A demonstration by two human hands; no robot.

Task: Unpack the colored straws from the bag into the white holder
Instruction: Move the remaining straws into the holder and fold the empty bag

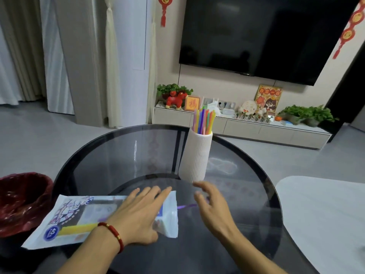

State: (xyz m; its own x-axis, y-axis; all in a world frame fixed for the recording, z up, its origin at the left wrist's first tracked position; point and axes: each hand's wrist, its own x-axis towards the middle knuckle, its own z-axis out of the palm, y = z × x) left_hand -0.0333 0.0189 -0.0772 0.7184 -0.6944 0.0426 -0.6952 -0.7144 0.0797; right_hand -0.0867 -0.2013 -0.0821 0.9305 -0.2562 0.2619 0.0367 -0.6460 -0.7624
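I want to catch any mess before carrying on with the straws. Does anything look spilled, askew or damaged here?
Nothing looks spilled or damaged. The white holder stands upright with straws in it. The straw bag lies flat under the left hand, overhanging the glass table's edge. One purple straw pokes from its open end by the right hand.

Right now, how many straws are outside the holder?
2 visible: a purple straw poking from the bag mouth, a yellow straw inside the bag. Others may be hidden.

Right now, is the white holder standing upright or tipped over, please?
Upright: the white holder stands on its base on the glass table, with colored straws rising from its open top.
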